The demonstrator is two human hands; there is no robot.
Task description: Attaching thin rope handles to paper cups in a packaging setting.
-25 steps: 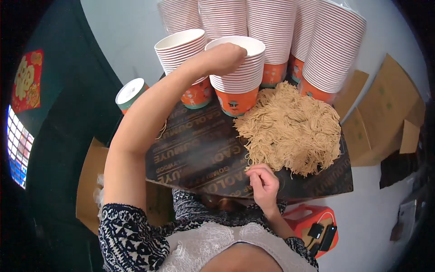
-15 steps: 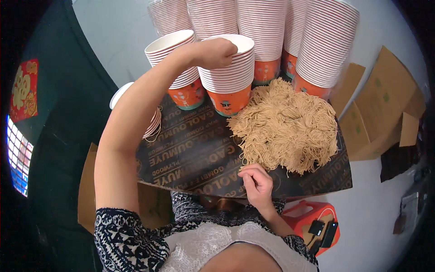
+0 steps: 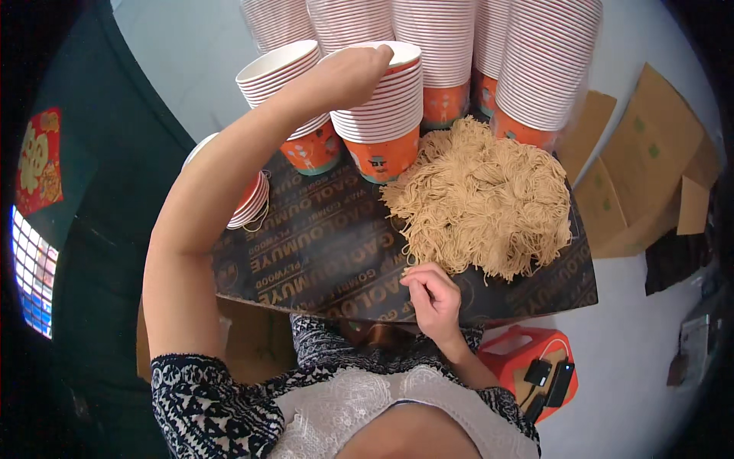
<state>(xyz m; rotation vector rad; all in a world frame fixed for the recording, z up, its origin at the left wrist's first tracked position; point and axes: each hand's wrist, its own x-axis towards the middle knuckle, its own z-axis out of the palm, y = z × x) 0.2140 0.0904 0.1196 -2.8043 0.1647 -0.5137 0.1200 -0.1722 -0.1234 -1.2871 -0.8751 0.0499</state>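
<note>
Head view showed the dark printed plywood board [image 3: 321, 252] as the largest thing, one sheet serving as the worktop. On it lay one big heap of thin tan dried noodles [image 3: 489, 203], seemingly whole, so the portioning looked barely begun. Behind the heap stood about six stacks of orange-and-white paper cups: four tall ones [image 3: 451, 46] along the back and two shorter ones in front. A seventh, small stack [image 3: 248, 206] lay mostly hidden under the left forearm. No cup visibly held noodles. The left hand [image 3: 352, 76] closed its fingers over the rim of the front stack's top cup [image 3: 390, 57]. The right hand [image 3: 432, 298] was curled narrow at the heap's near edge, pinching a few strands.
</note>
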